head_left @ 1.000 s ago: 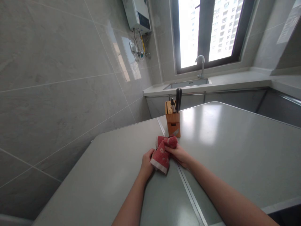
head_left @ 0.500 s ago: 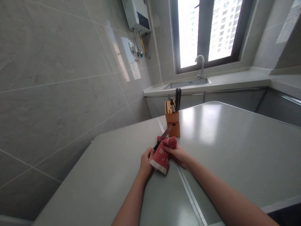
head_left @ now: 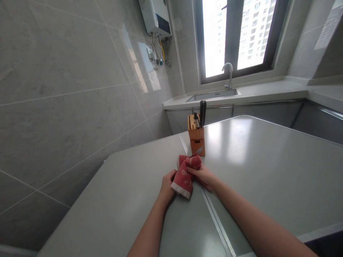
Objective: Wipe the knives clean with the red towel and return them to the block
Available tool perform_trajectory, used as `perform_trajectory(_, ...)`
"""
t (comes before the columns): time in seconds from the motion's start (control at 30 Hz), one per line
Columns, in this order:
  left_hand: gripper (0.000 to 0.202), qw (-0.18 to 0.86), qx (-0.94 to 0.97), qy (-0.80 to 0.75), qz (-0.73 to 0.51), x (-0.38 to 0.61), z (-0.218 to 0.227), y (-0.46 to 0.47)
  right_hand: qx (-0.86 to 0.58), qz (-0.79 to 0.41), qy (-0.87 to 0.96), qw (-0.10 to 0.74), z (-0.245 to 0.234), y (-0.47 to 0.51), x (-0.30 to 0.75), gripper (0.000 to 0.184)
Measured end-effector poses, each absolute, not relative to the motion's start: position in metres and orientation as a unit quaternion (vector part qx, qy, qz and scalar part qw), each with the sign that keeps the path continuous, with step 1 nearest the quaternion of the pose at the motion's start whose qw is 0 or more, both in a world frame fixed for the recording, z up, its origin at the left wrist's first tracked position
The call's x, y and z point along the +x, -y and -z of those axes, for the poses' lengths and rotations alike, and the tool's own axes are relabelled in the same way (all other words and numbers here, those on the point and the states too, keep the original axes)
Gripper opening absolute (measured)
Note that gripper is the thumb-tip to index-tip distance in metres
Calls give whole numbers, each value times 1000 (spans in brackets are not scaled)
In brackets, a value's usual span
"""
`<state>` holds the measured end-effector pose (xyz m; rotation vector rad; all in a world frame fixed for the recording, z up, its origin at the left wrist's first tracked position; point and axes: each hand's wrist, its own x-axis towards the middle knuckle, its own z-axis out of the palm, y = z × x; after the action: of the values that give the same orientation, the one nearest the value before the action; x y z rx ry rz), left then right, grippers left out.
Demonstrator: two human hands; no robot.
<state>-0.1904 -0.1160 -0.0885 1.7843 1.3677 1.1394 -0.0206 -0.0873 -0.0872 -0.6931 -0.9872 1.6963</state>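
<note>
My left hand [head_left: 168, 185] is closed around the handle of a knife, which is mostly hidden behind a red towel. Only the tip of the knife's blade [head_left: 199, 150] shows past the cloth, in front of the wooden knife block [head_left: 197, 135]. The red towel [head_left: 184, 176], with a pale border and small light motifs, hangs bunched from my right hand [head_left: 202, 175], thumb on top of it. Black-handled tools [head_left: 203, 112] stand upright in the block, just beyond both hands.
The block stands on a pale table [head_left: 128, 200] with a metal seam strip [head_left: 214, 214] running across it. Farther back are a counter with a sink [head_left: 214, 95] and a faucet [head_left: 229, 75] below a window. A water heater [head_left: 158, 19] hangs on the tiled wall.
The knife has shifted lower behind the towel, so its handle and most of the blade are now covered. My right hand and the towel have barely moved.
</note>
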Motion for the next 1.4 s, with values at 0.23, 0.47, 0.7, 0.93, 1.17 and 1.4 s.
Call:
perform_trajectory(0.23, 13, 307, 672, -512, -437, -189, 85, 118, -285, -704, 400, 513, 88, 89, -21, 44)
perform_trajectory(0.47, 11, 302, 676, -507, -440, -189, 84, 119, -287, -699, 407, 514, 88, 88, -21, 44)
perform_trajectory(0.7, 16, 300, 687, -503, -430, -188, 87, 120, -298, -697, 420, 499, 86, 88, -20, 42)
perform_trajectory(0.93, 19, 305, 693, -500, -421, -188, 87, 119, -299, -694, 431, 494, 86, 90, -20, 45)
perform_trajectory(1.17, 16, 308, 690, -503, -419, -188, 86, 121, -296, -689, 415, 515, 91, 88, -22, 44)
perform_trajectory(1.4, 13, 319, 678, -501, -432, -187, 84, 120, -287, -695, 408, 517, 88, 88, -21, 42)
